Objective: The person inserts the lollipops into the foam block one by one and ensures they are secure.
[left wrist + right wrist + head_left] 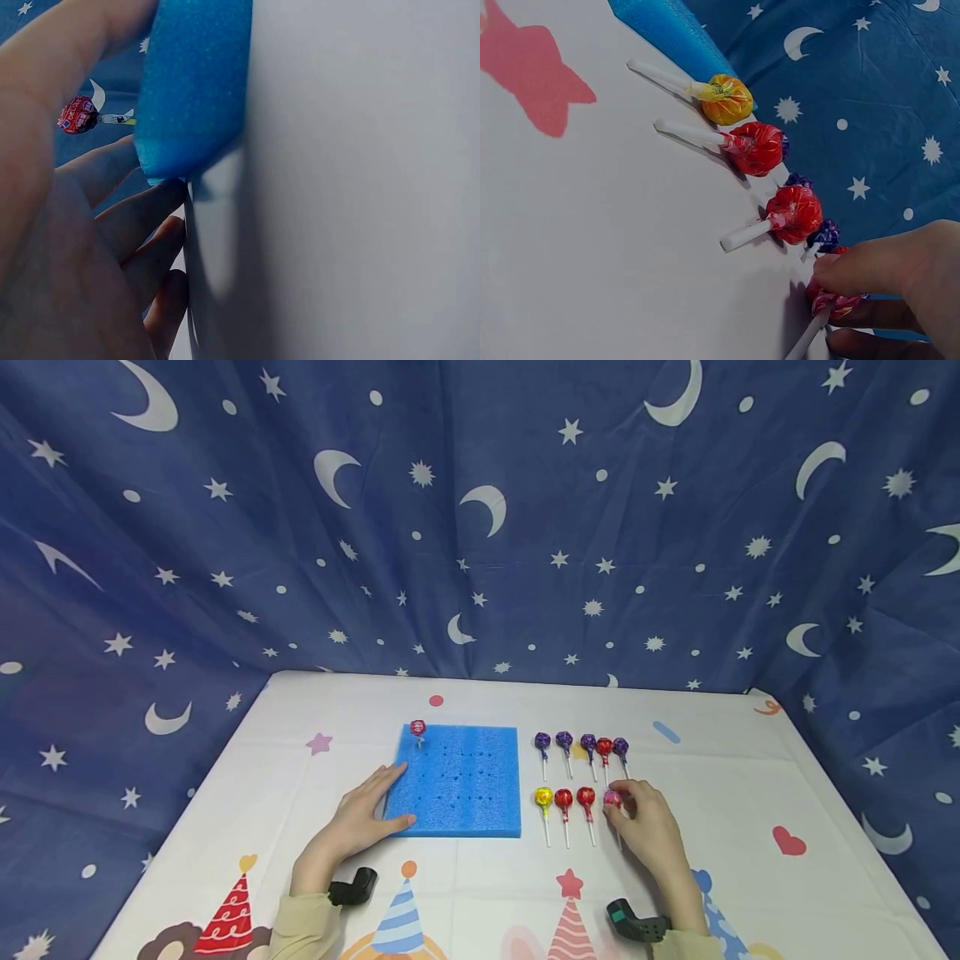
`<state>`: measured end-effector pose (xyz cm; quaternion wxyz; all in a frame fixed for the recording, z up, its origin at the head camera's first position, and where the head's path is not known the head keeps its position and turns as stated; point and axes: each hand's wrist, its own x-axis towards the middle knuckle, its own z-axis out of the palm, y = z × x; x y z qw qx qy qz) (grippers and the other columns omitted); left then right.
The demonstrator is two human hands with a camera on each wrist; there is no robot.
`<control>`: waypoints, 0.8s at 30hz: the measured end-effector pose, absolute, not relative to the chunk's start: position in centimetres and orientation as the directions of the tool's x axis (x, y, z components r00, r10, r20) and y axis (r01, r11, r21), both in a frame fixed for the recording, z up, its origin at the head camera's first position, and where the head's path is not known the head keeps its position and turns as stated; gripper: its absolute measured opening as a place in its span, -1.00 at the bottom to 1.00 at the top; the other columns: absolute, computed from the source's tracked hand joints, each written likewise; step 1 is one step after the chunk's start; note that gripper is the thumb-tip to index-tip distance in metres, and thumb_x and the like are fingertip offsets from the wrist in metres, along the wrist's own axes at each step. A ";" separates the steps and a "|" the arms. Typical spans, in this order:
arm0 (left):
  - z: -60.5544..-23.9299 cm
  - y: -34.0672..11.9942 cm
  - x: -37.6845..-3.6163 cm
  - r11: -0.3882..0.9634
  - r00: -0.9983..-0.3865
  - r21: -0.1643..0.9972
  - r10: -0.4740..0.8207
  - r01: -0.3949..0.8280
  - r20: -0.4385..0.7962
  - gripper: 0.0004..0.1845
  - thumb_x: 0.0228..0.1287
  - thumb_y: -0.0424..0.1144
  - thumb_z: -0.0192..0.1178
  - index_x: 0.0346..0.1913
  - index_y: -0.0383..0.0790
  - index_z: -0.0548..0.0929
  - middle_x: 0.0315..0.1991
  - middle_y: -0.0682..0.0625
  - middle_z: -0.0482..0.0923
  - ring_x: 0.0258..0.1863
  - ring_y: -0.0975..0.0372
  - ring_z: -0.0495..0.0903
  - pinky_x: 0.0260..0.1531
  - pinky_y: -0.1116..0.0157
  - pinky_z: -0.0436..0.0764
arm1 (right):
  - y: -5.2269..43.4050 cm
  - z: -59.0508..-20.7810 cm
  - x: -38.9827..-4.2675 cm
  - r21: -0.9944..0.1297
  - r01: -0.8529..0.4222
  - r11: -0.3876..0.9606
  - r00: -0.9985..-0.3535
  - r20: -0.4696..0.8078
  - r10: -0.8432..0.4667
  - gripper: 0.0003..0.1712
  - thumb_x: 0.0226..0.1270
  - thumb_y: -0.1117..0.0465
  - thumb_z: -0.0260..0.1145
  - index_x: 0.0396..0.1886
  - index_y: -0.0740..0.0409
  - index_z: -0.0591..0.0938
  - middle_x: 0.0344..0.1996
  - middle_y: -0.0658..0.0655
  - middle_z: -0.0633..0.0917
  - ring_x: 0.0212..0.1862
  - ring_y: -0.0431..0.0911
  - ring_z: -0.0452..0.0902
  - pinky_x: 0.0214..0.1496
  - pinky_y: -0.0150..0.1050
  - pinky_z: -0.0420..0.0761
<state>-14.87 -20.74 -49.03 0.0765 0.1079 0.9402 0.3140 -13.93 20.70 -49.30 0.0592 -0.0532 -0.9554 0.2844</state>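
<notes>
The left hand [362, 820] rests spread against a blue foam board [480, 818] as the right hand [650, 827] pinches a pink lollipop [611, 799] beside a red lollipop [586, 797].

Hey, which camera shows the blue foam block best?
The head view. There the blue foam block shows nearly all its hole-dotted top; the left wrist view has only a cropped end, and the right wrist view just a strip at the picture's top.
</notes>
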 end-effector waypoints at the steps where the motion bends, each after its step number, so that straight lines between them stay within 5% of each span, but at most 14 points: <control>1: -49.0 -20.7 -14.9 0.779 -0.965 0.607 0.251 0.156 -0.075 -0.08 0.15 0.16 0.26 0.50 -0.05 0.13 0.51 -0.18 0.10 0.52 -0.12 0.00 0.34 -0.35 0.00 | 20.7 -49.3 -13.9 -0.548 0.069 0.834 -0.987 0.084 0.137 -0.60 0.18 0.20 0.38 0.03 0.19 0.61 -0.18 0.20 0.64 -0.15 0.01 0.50 -0.11 -0.05 0.56; 16: -49.0 -20.6 -14.9 0.774 -0.966 0.614 0.247 0.152 -0.072 -0.09 0.15 0.13 0.28 0.50 -0.07 0.14 0.50 -0.20 0.11 0.51 -0.13 0.01 0.33 -0.35 0.00 | 20.9 -48.6 -13.9 -0.596 0.073 0.800 -0.986 0.075 0.146 -0.58 0.19 0.18 0.38 0.06 0.14 0.59 -0.21 0.14 0.62 -0.21 -0.04 0.51 -0.25 -0.30 0.46; 24: -49.1 -20.7 -14.9 0.776 -0.966 0.611 0.247 0.154 -0.070 -0.09 0.15 0.13 0.28 0.50 -0.07 0.14 0.50 -0.20 0.11 0.51 -0.14 0.01 0.33 -0.36 0.00 | 20.9 -48.0 -13.8 -0.633 0.050 0.773 -0.986 0.090 0.137 -0.60 0.20 0.21 0.37 0.05 0.15 0.60 -0.20 0.13 0.62 -0.17 -0.04 0.52 -0.17 -0.24 0.54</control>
